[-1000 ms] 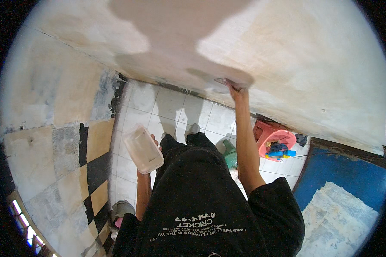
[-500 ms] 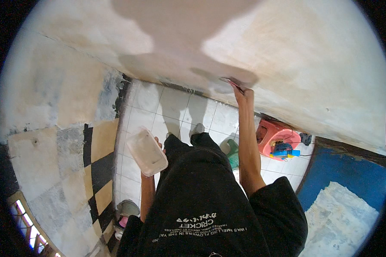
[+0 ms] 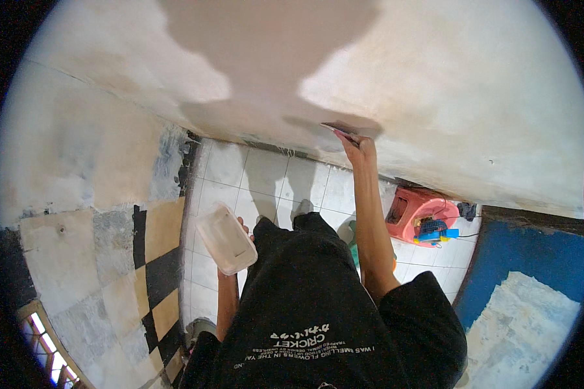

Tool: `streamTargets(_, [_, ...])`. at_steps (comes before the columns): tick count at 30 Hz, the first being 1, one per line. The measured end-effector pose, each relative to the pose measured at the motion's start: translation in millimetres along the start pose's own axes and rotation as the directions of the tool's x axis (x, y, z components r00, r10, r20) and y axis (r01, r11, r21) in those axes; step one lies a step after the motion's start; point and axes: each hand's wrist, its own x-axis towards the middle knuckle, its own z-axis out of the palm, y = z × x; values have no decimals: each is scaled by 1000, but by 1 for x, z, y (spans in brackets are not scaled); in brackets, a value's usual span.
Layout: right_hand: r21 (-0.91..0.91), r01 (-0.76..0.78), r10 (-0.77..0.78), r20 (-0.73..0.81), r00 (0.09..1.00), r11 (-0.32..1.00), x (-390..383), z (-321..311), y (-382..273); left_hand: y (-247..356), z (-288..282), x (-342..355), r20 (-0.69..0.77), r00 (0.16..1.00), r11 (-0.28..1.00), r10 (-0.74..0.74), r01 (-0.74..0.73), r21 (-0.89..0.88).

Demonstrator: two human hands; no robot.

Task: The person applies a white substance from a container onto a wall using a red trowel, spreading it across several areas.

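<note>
Below, white floor tiles (image 3: pixel 224 167) ran up to the foot of the wall (image 3: pixel 435 97), and a pink stool (image 3: pixel 414 211) stood near that edge, to the right of my right forearm (image 3: pixel 372 214). My tub (image 3: pixel 226 238) hung over the tiles, well apart from the wall. It hid much of my left hand (image 3: pixel 243 227), with just some fingers showing at its right edge; the forearm partly covered a green thing (image 3: pixel 354 254), hard to make out. My left hand grasped the tub, while my right hand (image 3: pixel 360 150) pinched a thin flat tool (image 3: pixel 337 128) against or just off the wall; I couldn't tell which.
</note>
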Motion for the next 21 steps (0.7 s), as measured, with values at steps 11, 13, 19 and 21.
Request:
streamTargets(11, [-28,21,-24,-100,995,999,-15,-101,11,2,1,-2,-6,1000,1000,0,0,13])
streamTargets(13, [5,136,-135,-101,986,991,25,-110,4,1,6,-1,6,1000,999,-3,2,47])
streamTargets(19, [-913,397,-574,375,728,-93,-17,-102,-23,4,-3,6,18,1000,1000,-26,26,0])
streamTargets(21, [-404,387,-336,192,922,829,-58,-87,-22,2,4,-9,-55,997,998,49,-46,40])
